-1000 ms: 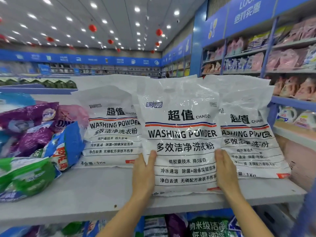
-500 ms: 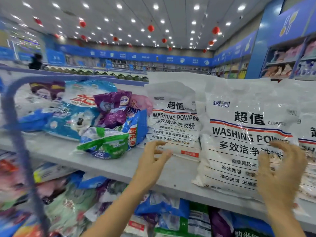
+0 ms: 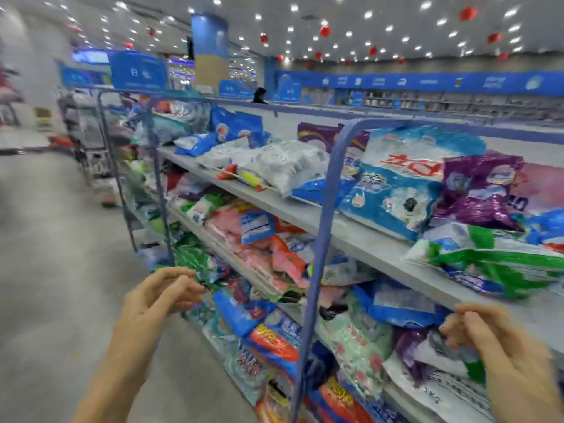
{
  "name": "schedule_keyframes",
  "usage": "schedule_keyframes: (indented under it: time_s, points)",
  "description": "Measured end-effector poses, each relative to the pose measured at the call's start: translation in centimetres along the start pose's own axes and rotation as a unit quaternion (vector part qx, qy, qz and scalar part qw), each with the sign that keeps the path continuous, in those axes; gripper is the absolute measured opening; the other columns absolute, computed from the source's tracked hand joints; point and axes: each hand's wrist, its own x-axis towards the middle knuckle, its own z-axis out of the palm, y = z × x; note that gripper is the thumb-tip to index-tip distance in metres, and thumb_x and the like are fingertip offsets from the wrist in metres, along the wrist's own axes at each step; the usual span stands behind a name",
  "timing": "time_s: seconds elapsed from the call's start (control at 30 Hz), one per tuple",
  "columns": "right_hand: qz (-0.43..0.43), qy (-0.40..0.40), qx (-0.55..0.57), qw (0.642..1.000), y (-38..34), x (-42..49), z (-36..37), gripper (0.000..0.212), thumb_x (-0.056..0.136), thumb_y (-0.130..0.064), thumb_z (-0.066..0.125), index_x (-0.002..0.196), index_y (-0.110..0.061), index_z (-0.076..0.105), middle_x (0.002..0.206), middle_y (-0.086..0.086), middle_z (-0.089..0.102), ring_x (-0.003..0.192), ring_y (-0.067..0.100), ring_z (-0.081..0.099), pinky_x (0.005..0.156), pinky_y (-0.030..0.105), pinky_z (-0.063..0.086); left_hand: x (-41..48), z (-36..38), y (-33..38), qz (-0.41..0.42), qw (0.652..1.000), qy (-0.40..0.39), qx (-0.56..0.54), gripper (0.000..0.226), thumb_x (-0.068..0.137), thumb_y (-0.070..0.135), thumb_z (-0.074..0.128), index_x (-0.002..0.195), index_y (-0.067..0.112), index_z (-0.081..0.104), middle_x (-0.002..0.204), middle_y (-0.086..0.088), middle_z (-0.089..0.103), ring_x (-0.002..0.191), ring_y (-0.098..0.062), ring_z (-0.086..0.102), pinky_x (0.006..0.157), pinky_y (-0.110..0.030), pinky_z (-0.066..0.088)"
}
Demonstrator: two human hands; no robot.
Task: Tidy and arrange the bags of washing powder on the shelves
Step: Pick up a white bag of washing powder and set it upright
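The view is blurred. Several bags of washing powder lie in loose heaps on the grey top shelf (image 3: pixel 351 233): a light blue bag (image 3: pixel 396 190), a purple bag (image 3: pixel 479 190), a green and white bag (image 3: pixel 494 257) and clear white bags (image 3: pixel 283 166). Pink, red and blue bags (image 3: pixel 274 254) crowd the lower shelves. My left hand (image 3: pixel 158 297) hovers in the aisle, fingers loosely curled, holding nothing. My right hand (image 3: pixel 488 337) hangs in front of the shelf edge at the lower right, fingers relaxed, empty.
A blue metal divider frame (image 3: pixel 323 239) rises in front of the shelves between my hands. The grey aisle floor (image 3: pixel 61 254) stretches to the left. More shelving units (image 3: pixel 85 132) stand further down the aisle. A person (image 3: pixel 260 96) is behind the shelving, far off.
Both hands let go of the white washing powder bag and drew back. The view swung left, so the white bags are out of sight and the cluttered shelves fill the frame.
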Motion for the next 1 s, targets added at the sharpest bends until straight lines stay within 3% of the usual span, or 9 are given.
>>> schedule_keyframes:
  time_s: [0.07, 0.2, 0.37, 0.6, 0.83, 1.0]
  points:
    - [0.011, -0.016, 0.022, 1.000, 0.8, -1.1, 6.2, 0.026, 0.091, -0.001, 0.047, 0.077, -0.017, 0.062, 0.062, -0.002, 0.067, 0.050, 0.007, 0.058, 0.049, 0.012, 0.048, 0.8, -7.3, -2.0, -0.020, 0.998, 0.061, 0.020, 0.019, 0.093, 0.007, 0.047, 0.088, 0.012, 0.065, 0.069, -0.002, 0.071, 0.062, -0.009, 0.065, 0.059, -0.015, 0.053]
    - [0.053, -0.061, 0.065, 0.995, 3.4, -3.4, 16.8, 0.024, 0.095, 0.001, 0.042, 0.084, -0.013, 0.057, 0.060, -0.004, 0.065, 0.051, 0.005, 0.056, 0.050, 0.010, 0.045, 0.8, -18.8, -5.3, -0.083, 0.986, 0.128, 0.069, 0.024, 0.097, 0.003, 0.039, 0.088, 0.009, 0.061, 0.061, 0.004, 0.068, 0.055, -0.004, 0.063, 0.054, -0.011, 0.050]
    - [0.127, -0.101, 0.082, 0.983, 6.9, -5.0, 25.4, 0.025, 0.097, -0.006, 0.040, 0.082, -0.014, 0.059, 0.061, -0.001, 0.064, 0.051, 0.006, 0.054, 0.051, 0.013, 0.046, 1.7, -26.2, -8.5, -0.157, 0.966, 0.188, 0.077, 0.026, 0.099, 0.004, 0.039, 0.084, 0.012, 0.059, 0.057, 0.006, 0.066, 0.053, -0.001, 0.062, 0.052, -0.010, 0.049]
    - [0.170, -0.146, 0.072, 0.972, 11.0, -1.4, 36.1, 0.033, 0.098, -0.006, 0.041, 0.076, -0.020, 0.062, 0.064, -0.002, 0.064, 0.056, 0.006, 0.056, 0.056, 0.013, 0.048, 8.2, -29.0, -13.1, -0.176, 0.955, 0.216, 0.099, 0.024, 0.097, 0.007, 0.043, 0.083, 0.013, 0.062, 0.058, 0.007, 0.065, 0.056, -0.003, 0.062, 0.056, -0.014, 0.050]
    - [0.156, -0.159, 0.050, 0.974, 14.8, 8.2, 46.0, 0.026, 0.098, -0.010, 0.042, 0.081, -0.011, 0.061, 0.065, 0.001, 0.064, 0.056, 0.010, 0.055, 0.055, 0.016, 0.048, 22.9, -28.6, -17.2, -0.181, 0.957, 0.206, 0.091, 0.038, 0.099, 0.008, 0.038, 0.077, 0.017, 0.067, 0.057, 0.006, 0.065, 0.055, -0.005, 0.062, 0.056, -0.015, 0.051]
    - [0.126, -0.142, 0.036, 0.981, 13.6, 16.3, 50.0, 0.027, 0.095, -0.022, 0.045, 0.077, -0.023, 0.065, 0.071, 0.005, 0.064, 0.062, 0.016, 0.058, 0.058, 0.019, 0.050, 32.2, -27.4, -19.9, -0.180, 0.962, 0.186, 0.088, 0.041, 0.099, 0.010, 0.039, 0.074, 0.018, 0.069, 0.059, 0.006, 0.065, 0.056, -0.005, 0.062, 0.056, -0.014, 0.051]
